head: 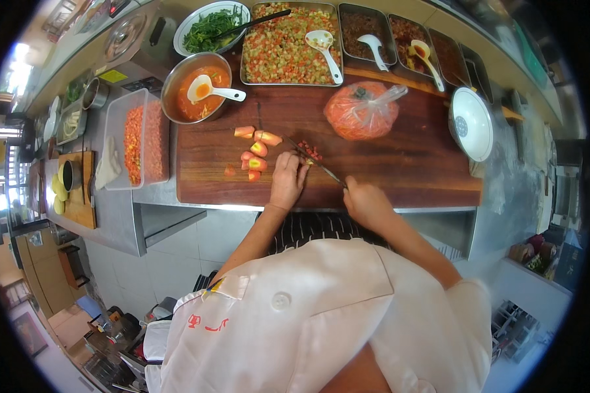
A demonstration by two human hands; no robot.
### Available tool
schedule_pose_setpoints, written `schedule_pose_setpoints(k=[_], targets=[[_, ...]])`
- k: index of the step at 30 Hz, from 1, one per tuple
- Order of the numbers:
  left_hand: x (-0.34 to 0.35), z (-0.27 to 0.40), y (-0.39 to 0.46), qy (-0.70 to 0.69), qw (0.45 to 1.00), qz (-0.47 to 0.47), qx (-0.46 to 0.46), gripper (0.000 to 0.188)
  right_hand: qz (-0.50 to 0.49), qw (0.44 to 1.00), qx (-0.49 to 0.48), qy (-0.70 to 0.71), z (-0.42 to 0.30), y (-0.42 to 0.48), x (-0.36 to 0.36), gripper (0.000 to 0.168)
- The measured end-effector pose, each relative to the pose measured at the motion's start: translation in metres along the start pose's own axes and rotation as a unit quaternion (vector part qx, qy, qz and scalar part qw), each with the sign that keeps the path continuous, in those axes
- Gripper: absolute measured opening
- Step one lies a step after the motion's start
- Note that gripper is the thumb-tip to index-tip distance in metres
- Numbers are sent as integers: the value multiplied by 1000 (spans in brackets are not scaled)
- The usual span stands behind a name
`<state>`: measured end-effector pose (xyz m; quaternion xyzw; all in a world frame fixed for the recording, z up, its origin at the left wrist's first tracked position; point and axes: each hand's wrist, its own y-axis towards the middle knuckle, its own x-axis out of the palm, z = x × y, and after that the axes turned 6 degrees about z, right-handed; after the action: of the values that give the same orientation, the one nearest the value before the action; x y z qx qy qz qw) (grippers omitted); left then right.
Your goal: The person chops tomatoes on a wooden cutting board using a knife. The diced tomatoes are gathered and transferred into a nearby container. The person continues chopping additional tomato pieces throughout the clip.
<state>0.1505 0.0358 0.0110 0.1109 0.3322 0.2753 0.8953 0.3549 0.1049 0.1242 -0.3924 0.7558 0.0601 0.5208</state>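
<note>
My right hand (368,201) grips the handle of a kitchen knife (327,169), whose blade slants up to the left over the wooden cutting board (423,162). Curled against the blade's left side, my left hand (287,178) holds down a piece of carrot (309,161), mostly hidden by the fingers and blade. Small diced carrot (310,149) lies just beyond the blade. Left of my left hand sit several larger carrot chunks (258,149) with yellow cores. A knotted clear plastic bag of shredded carrot (359,113) rests on the board beyond my right hand.
Along the back stand a tray of diced vegetables (290,54), trays of sauce (366,29) and a bowl of greens (201,32). A steel bowl of soup (196,93) and plastic tub (150,142) are leftward. At right, a white bowl (471,123) leans tilted.
</note>
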Motion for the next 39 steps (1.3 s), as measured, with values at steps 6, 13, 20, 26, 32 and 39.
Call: schedule_pose_setpoints(k=[6, 13, 20, 26, 32, 39], targets=[[-10, 8, 1, -49, 999, 15, -6, 17, 14, 1000, -5, 21, -10, -4, -22, 18], [-6, 2, -1, -1, 1000, 7, 7, 15, -32, 999, 14, -26, -20, -10, -29, 16], [-3, -2, -3, 37, 999, -9, 1, 16, -5, 1000, -1, -9, -6, -2, 1, 17], [-8, 4, -2, -26, 999, 36, 21, 15, 7, 1000, -8, 12, -9, 0, -16, 18], [-6, -1, -6, 7, 1000, 15, 18, 13, -34, 999, 4, -17, -24, -11, -34, 18], [-7, 2, -7, 35, 999, -11, 8, 12, -14, 999, -23, -18, -7, -4, 5, 17]])
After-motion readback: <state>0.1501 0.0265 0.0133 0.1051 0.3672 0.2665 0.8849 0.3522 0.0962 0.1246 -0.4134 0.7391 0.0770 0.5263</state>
